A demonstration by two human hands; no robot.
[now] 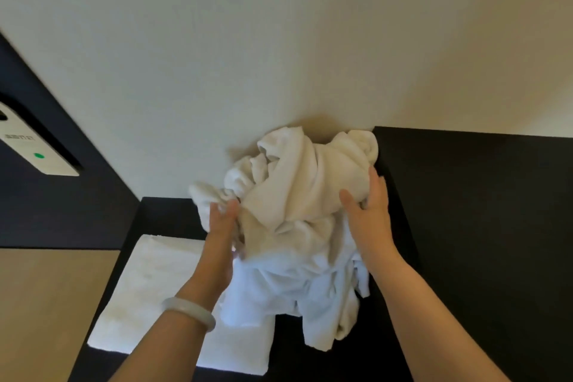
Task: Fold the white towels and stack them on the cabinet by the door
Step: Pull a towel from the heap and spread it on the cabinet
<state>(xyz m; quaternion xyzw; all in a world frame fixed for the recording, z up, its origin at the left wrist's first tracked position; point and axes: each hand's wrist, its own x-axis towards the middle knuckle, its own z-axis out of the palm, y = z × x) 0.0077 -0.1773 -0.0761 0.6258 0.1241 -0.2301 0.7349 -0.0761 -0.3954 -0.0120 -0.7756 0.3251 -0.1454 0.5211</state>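
A big white crumpled towel (297,195) is bunched up in a messy lump with lots of folds and twists. It sits in the middle of the view, up against the pale wall (248,40) and over the dark cabinet (465,226). Its top part looks creamy and its lower part looks a bit blue (the light falls differently there). One loose end hangs down toward the near side of the cabinet. I cannot tell if that end touches the top.

A folded towel (148,288) lies flat on the left part of the cabinet. It is a neat white rectangle, and the lump hangs over its right edge.

The left hand (221,220) reaches up from below and grips the left side of the lump. Its fingers are curled tight into a bunch of cloth. A pale bracelet (189,310) sits round that wrist.

The right hand (369,217) is on the right side of the lump with its back toward us. Its fingers (376,183) are straight and lie against the cloth, and the thumb sticks out wide to the left.

Far left, a white box (37,146) with a small green light (38,155) is fixed to a dark panel.
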